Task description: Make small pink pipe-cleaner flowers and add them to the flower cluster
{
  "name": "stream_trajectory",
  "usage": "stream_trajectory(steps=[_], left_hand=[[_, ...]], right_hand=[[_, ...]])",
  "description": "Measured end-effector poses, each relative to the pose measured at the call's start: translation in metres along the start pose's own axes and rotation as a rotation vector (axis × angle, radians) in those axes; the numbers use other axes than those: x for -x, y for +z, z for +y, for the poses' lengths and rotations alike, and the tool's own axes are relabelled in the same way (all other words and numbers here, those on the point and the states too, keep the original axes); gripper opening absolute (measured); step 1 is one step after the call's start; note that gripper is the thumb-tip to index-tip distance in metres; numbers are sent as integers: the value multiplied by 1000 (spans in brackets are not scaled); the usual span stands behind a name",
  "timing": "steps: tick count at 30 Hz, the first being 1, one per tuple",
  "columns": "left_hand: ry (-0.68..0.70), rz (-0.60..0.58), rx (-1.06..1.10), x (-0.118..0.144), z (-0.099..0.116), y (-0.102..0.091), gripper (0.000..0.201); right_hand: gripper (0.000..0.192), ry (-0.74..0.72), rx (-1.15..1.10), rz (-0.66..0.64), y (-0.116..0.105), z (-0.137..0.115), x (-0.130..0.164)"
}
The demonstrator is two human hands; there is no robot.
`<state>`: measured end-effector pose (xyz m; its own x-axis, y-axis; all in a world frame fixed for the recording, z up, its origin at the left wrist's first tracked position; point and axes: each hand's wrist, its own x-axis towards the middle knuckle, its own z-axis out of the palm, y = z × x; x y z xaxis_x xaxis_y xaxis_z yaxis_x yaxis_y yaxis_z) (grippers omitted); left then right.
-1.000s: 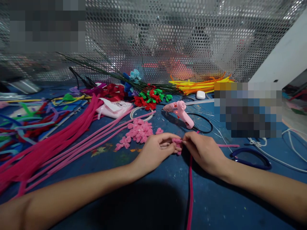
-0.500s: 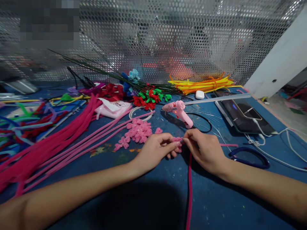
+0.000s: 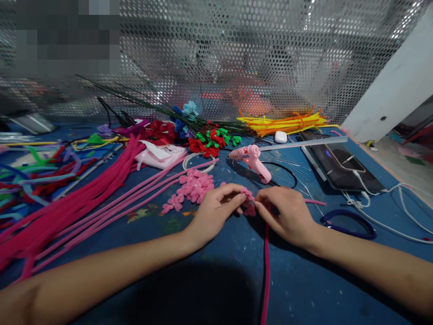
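Note:
Between my hands is a small pink pipe-cleaner flower (image 3: 248, 195). My left hand (image 3: 221, 210) is closed, pinching the flower between thumb and fingers. On its other side my right hand (image 3: 286, 210) pinches the flower's edge, its fingertips partly hidden. A darker pink pipe cleaner (image 3: 266, 275) runs from under my right hand down to the front of the table; whether the hand grips it too I cannot tell. Just behind my left hand lies a pile of finished pink flowers (image 3: 196, 185). A pink glue gun (image 3: 253, 160) with a clear glue stick rests behind my hands.
Bright pink pipe cleaners (image 3: 84, 194) spread across the left. Red and green flowers (image 3: 213, 140) and yellow pipe cleaners (image 3: 284, 123) lie along the perforated metal screen (image 3: 270, 58). At right are a tablet (image 3: 352, 174), a phone, white cables and blue-handled pliers (image 3: 350, 224).
The flower has tilted in my fingers, with more of its petals showing. My right hand has shifted slightly left; the view has moved a little.

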<state>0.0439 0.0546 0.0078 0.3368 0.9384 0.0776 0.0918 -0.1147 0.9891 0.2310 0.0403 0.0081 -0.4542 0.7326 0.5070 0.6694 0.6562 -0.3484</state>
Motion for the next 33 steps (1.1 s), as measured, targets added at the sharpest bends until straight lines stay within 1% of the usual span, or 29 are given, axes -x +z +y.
stream_trajectory(steps=[2,4,6,8,10,12,16,19,22,28,31,33], left_hand=[[-1,-32,-32,1,0,0,16],[12,-85,-119,2,1,0,18],[70,-117,-269,2,2,0,19],[153,-125,-426,3,3,0,21],[219,-126,-535,4,3,-1,23],[255,-143,-588,5,2,-1,23],[277,-171,-589,5,2,-1,23],[265,-179,-585,5,2,-1,26],[251,-187,-578,6,2,-2,26],[233,-145,-594,6,4,1,22],[131,-132,-590,7,2,4,26],[44,-114,-520,8,1,7,29]], right_hand=[[15,-28,59,34,0,0,0],[15,-41,93,55,0,1,0],[14,-37,100,62,0,2,0],[14,-22,91,64,-1,3,0],[15,-9,83,63,-1,3,1],[15,-9,89,69,-1,3,2],[15,-43,115,93,1,2,3],[18,-71,145,94,3,1,3],[18,-131,180,106,4,1,3],[23,-239,277,112,1,1,2],[22,-263,332,127,3,-1,3],[21,-269,359,145,5,-4,3]])
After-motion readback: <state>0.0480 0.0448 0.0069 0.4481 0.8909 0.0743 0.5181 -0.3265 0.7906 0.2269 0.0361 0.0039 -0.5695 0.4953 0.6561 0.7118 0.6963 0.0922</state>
